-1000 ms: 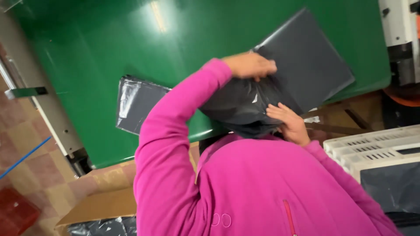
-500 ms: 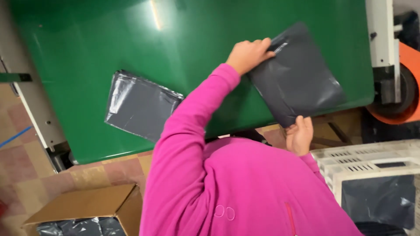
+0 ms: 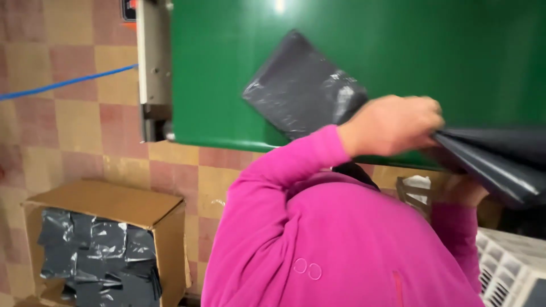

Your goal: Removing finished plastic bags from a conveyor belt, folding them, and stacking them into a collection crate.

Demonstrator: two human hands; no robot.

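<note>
My left hand [image 3: 392, 125], on a pink-sleeved arm, is raised over the green conveyor belt [image 3: 227, 85] and grips the edge of a dark grey plastic bag [image 3: 500, 162] at the right of the view. That bag hangs past the belt's near edge and runs out of frame. My right hand [image 3: 463, 192] shows only in part under the bag, touching its underside; its fingers are hidden. A second dark grey bag [image 3: 301, 85] lies flat on the belt, just beyond my left wrist.
An open cardboard box [image 3: 108, 204] holding several grey bags [image 3: 96, 256] stands on the tiled floor at lower left. The belt's metal side frame [image 3: 153, 68] is at upper left. A white slatted crate [image 3: 512, 267] sits at lower right.
The bag in my left hand has come off the belt towards me and now sags at the right. The view has swung left, bringing the cardboard box and floor into sight.
</note>
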